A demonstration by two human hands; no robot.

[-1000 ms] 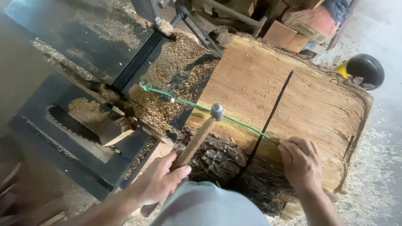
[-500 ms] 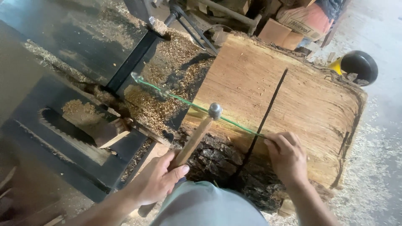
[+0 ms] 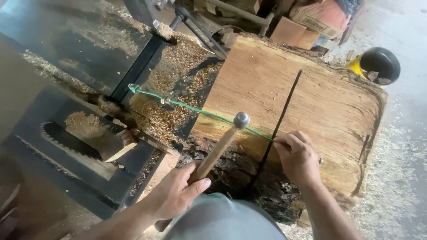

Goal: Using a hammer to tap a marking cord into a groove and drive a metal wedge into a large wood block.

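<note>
A hammer (image 3: 222,144) is gripped by the left hand (image 3: 178,193), its head raised over the slab (image 3: 284,106). A green string (image 3: 195,110) is pinned taut on the slab by the closed right hand (image 3: 298,158), apparently as a straight guide.

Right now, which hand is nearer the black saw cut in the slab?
Right. The right hand pinches the green string right beside the saw cut. The left hand holds the hammer handle, off the slab's near-left edge.

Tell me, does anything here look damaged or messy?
Yes. The wood slab has a long dark crack across its face and a rotten, crumbling near edge. Sawdust lies heaped over the saw table beside it.
</note>
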